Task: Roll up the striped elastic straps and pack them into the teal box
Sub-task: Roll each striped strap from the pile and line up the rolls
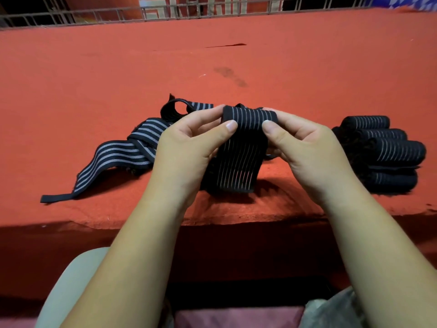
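Note:
A black elastic strap with thin pale stripes (238, 159) is held up over the near edge of the red table (212, 60). Its top part is rolled and its free end hangs down. My left hand (189, 143) pinches the roll's left end between thumb and fingers. My right hand (305, 143) pinches the right end the same way. An unrolled striped strap (118, 155) sprawls on the table to the left. Several rolled straps (387, 152) lie stacked at the right. No teal box is in view.
The table is covered in red cloth with a dark stain (230, 75) near its middle. A metal railing (165, 10) runs along the far edge. My lap and a pale chair edge (71, 280) sit below the table front.

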{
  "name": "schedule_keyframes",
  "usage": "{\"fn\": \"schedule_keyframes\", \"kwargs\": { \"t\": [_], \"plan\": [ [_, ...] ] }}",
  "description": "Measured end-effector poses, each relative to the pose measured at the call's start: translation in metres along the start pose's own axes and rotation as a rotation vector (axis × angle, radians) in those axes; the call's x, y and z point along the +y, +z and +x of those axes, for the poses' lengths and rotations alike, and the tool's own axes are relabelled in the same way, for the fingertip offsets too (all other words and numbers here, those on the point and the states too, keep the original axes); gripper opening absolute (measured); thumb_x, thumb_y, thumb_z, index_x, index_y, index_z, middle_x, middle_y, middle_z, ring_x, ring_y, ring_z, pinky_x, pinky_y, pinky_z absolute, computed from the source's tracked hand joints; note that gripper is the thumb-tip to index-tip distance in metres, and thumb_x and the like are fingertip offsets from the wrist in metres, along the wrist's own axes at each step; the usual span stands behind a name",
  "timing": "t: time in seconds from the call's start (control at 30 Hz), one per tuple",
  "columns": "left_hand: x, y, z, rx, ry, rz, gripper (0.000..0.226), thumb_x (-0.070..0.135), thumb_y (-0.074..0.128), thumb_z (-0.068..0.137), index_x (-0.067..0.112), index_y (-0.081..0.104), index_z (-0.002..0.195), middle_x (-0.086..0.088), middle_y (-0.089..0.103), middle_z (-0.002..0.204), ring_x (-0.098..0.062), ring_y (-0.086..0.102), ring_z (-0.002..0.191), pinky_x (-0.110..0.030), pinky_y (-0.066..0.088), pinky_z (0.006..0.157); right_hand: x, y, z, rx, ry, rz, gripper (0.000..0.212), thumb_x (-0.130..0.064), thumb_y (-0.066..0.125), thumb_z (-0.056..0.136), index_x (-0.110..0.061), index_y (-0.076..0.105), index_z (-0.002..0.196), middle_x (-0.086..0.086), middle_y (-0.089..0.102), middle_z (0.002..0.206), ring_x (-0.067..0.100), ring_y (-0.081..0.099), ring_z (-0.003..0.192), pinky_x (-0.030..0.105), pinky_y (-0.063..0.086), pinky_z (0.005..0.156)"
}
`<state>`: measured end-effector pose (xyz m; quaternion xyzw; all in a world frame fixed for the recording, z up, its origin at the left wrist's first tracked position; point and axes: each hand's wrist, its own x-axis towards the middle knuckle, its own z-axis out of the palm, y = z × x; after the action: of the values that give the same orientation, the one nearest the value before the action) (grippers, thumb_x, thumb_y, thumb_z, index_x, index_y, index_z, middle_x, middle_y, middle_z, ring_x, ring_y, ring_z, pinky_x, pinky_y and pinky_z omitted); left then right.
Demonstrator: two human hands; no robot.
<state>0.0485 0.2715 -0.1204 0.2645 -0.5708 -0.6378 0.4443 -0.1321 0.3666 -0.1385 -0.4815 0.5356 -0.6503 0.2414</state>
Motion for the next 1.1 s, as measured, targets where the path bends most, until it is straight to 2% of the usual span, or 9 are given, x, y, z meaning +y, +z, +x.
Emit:
{"fn": "schedule_keyframes", "kwargs": {
  "t": [0.1,0.2,0.3,0.37,0.5,0.77,0.87,1.0,1.1],
  "plan": [
    [0.002,-0.004,0.002,0.006,-0.028,0.041,0.031,0.015,0.080,0.096,0.019,0.079,0.127,-0.005,0.082,0.117,-0.019,0.079,0.110,-0.039,0.061,0.101,0.001,0.003,-0.001,-0.015,-0.031,0.019,0.025,-0.012,0.065,0.107,-0.022,0.076,0.126,-0.004,0.080,0.120,0.011,0.074,0.107,0.027,0.057,0.089],
    [0.001,-0.006,0.003,0.011,-0.032,0.103,0.023,0.020,0.081,0.096,0.021,0.081,0.120,-0.001,0.083,0.113,-0.019,0.079,0.109,-0.039,0.063,0.097,0.003,0.004,0.001,-0.007,-0.037,0.037,0.030,-0.005,0.066,0.104,-0.018,0.072,0.131,-0.005,0.079,0.119,0.007,0.073,0.105,0.022,0.056,0.085],
    [0.002,-0.008,0.003,-0.008,-0.062,0.107,0.017,0.019,0.081,0.097,0.018,0.079,0.114,0.000,0.083,0.110,-0.017,0.080,0.106,-0.032,0.063,0.089,0.005,0.000,0.003,-0.022,-0.035,0.012,0.035,-0.001,0.066,0.103,-0.011,0.068,0.136,-0.002,0.077,0.123,0.007,0.071,0.108,0.024,0.055,0.089],
    [0.002,-0.011,0.004,-0.049,-0.084,0.119,0.027,0.019,0.079,0.098,0.010,0.076,0.123,-0.004,0.082,0.115,-0.020,0.080,0.106,-0.035,0.064,0.091,0.003,-0.002,0.003,-0.047,-0.030,0.011,0.037,0.002,0.066,0.102,-0.010,0.066,0.137,0.003,0.075,0.127,0.009,0.070,0.109,0.026,0.056,0.089],
    [0.001,-0.013,0.003,-0.115,-0.072,0.180,0.027,0.017,0.074,0.102,0.009,0.076,0.128,-0.003,0.082,0.119,-0.021,0.079,0.111,-0.041,0.062,0.101,0.001,-0.003,0.002,-0.042,-0.017,0.028,0.039,0.005,0.067,0.100,-0.009,0.064,0.137,0.009,0.073,0.133,0.010,0.070,0.108,0.025,0.058,0.085],
    [0.000,-0.013,0.002,-0.067,0.064,0.284,0.030,0.007,0.072,0.102,0.017,0.077,0.130,0.004,0.082,0.119,-0.013,0.076,0.117,-0.044,0.060,0.105,0.000,0.004,-0.001,-0.009,0.042,0.026,0.025,-0.019,0.060,0.110,-0.018,0.076,0.129,-0.002,0.081,0.115,0.014,0.076,0.105,0.037,0.059,0.096],
    [-0.003,-0.009,0.003,-0.025,0.113,0.390,0.034,0.017,0.073,0.100,0.022,0.078,0.133,0.009,0.080,0.125,-0.008,0.073,0.122,-0.044,0.056,0.111,-0.001,0.005,-0.001,-0.037,-0.003,-0.060,0.028,-0.018,0.057,0.112,-0.019,0.075,0.133,-0.005,0.079,0.126,0.017,0.073,0.121,0.046,0.056,0.109],
    [-0.001,-0.003,-0.002,-0.007,0.115,0.462,0.030,0.023,0.069,0.106,0.032,0.077,0.133,0.022,0.078,0.121,0.006,0.070,0.117,-0.032,0.055,0.111,0.003,-0.001,0.001,-0.050,-0.003,-0.099,0.028,-0.015,0.058,0.111,-0.020,0.075,0.133,-0.004,0.078,0.128,0.020,0.072,0.124,0.054,0.053,0.112],
    [0.003,-0.001,-0.005,-0.009,0.062,0.462,0.020,0.036,0.066,0.108,0.038,0.080,0.123,0.025,0.080,0.109,0.005,0.073,0.110,-0.033,0.056,0.110,0.005,-0.002,0.002,-0.029,0.004,-0.059,0.028,-0.009,0.060,0.109,-0.015,0.074,0.133,-0.001,0.079,0.125,0.017,0.074,0.120,0.041,0.057,0.106]
  ]
}}
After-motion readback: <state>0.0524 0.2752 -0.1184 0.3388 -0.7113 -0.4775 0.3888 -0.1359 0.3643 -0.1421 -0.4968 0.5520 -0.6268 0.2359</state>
